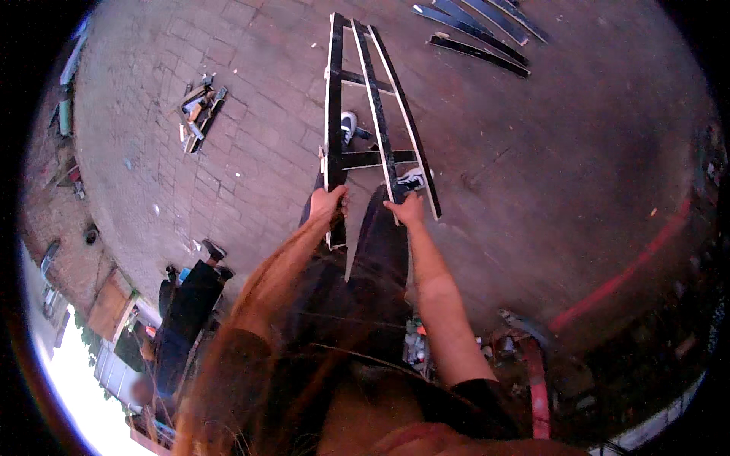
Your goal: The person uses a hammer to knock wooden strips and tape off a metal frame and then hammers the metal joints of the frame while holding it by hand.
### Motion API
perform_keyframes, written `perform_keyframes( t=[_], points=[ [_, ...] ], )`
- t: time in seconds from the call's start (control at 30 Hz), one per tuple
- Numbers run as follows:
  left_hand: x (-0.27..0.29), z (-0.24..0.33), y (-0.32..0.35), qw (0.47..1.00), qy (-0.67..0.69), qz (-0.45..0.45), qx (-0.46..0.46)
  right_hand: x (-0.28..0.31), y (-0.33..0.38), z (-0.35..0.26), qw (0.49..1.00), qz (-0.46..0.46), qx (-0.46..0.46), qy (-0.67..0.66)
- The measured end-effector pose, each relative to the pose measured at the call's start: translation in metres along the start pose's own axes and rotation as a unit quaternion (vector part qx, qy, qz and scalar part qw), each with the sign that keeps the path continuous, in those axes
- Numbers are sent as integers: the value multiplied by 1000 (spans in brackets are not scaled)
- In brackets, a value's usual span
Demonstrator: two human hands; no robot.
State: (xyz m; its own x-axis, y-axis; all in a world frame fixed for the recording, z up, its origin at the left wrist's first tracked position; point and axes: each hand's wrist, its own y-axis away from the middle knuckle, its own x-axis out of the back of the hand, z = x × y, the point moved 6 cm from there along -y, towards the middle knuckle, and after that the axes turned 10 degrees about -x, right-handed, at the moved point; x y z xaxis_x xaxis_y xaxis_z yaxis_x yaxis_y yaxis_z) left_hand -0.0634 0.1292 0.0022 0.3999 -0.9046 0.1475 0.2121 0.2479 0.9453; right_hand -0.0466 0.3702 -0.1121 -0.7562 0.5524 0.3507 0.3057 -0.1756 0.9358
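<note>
In front of my legs is a ladder-like frame [372,91] of long dark strips with pale edges, joined by short dark crosspieces [365,159]. My left hand [328,207] is closed around the near part of its left strip. My right hand [406,208] grips the middle strip close to its near end. The right strip [407,125] runs free past my right hand. Through the frame's gaps show two dark shoes with white parts [348,125]. Whether the far end touches the ground cannot be seen clearly.
A small pile of wood offcuts [199,118] lies on the paving [258,106] at the left. Several loose dark strips [483,38] lie at the far right. Another person in dark clothes [186,311] is at the lower left. A red band [620,277] crosses the right side.
</note>
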Motion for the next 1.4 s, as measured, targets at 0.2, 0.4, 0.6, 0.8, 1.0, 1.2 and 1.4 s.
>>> perform_keyframes(
  t=[0.2,0.4,0.6,0.8,1.0,1.2,1.4],
  points=[
    [1,15,-1,998,46,-50,1,13,16,-10,996,34,37,-67],
    [5,38,0,996,40,-74,6,18,26,-13,991,66,7,-118],
    [-2,38,16,998,56,-41,-9,62,29,-41,996,29,77,20],
    [-20,48,20,994,102,-27,-36,203,124,-133,972,107,181,109],
    [-35,53,15,981,-89,-3,-170,286,335,-210,828,16,558,-47],
    [-42,20,-1,998,23,24,-54,288,421,-238,709,-175,682,-30],
    [-43,1,-4,997,52,6,-50,276,418,-218,680,-229,694,-63]
  ],
)
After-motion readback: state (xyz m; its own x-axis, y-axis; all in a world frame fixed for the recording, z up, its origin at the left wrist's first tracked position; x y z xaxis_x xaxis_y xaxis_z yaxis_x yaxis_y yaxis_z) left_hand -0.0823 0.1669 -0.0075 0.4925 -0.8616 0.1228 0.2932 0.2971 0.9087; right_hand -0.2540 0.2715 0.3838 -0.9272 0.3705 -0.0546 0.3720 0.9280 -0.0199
